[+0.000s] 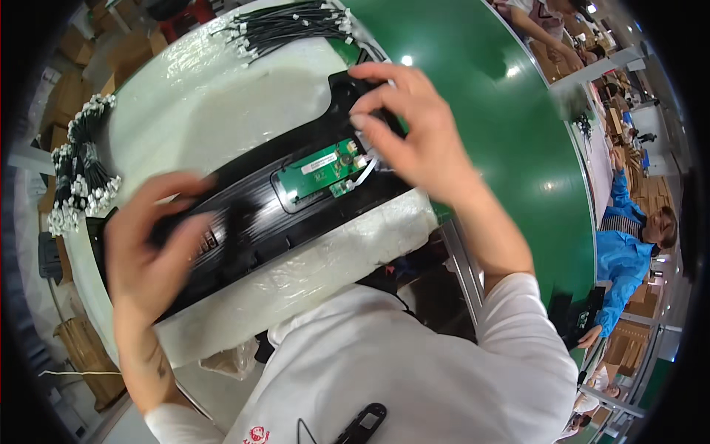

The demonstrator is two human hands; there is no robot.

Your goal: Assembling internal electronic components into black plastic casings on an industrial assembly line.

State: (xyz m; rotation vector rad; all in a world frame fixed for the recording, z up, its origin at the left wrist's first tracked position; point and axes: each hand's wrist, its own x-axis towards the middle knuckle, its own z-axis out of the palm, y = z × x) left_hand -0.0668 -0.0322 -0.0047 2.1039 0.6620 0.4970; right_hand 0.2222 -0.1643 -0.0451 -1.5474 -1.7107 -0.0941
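Note:
A long black plastic housing [255, 222] lies slantwise on the padded surface in front of me. In its recess sits a green circuit board [314, 175] with a white label and small white connectors. A short white cable [366, 172] runs from the board's right side toward my right hand. My right hand [418, 129] is over the housing's right end, thumb and fingers closed in a pinch; what they hold, if anything, is hidden. Over the left end hovers my left hand [151, 248], blurred, with thumb and fingers apart and nothing visible between them.
Plastic-wrapped white foam [310, 255] lies under the housing. Bundles of black cables with white plugs lie at the back [288, 29] and far left [85, 163]. A green tabletop [518, 148] spans the right. A person in blue [625, 255] holds a dark part there.

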